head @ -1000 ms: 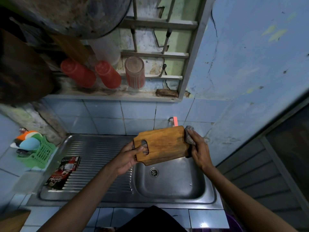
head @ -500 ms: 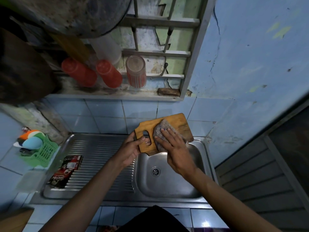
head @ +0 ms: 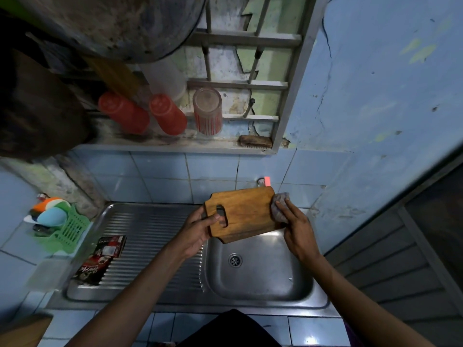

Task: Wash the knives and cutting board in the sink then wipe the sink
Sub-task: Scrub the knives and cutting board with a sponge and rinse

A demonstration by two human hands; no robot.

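The cutting board (head: 246,214) is being held in the air above the sink (head: 260,276), over the far edge of the basin, with its broad wooden face turned up toward the camera and its handle end pointing left.

The left hand (head: 198,231) is gripping the handle end: the thumb is lying across the top face beside the oblong handle slot, and the fingers are curling under the board's edge, with a fingertip showing through the slot.

The right hand (head: 298,234) is pressing a grey scrubbing pad (head: 279,206) against the board's right edge. The fingers are lying close together and bent over the pad, pinning it to the wood; the thumb is hidden behind the board, so whether it is clamping the underside cannot be told.

The drain (head: 235,259) is showing in the bare basin floor below the board. A red tap handle (head: 267,181) is sticking up just behind the board's far edge. No knives are in view.

On the ribbed drainboard (head: 150,236) to the left, a dark red sachet pack (head: 100,259) is lying flat. A green basket (head: 69,231) is standing beside the sink's left rim.
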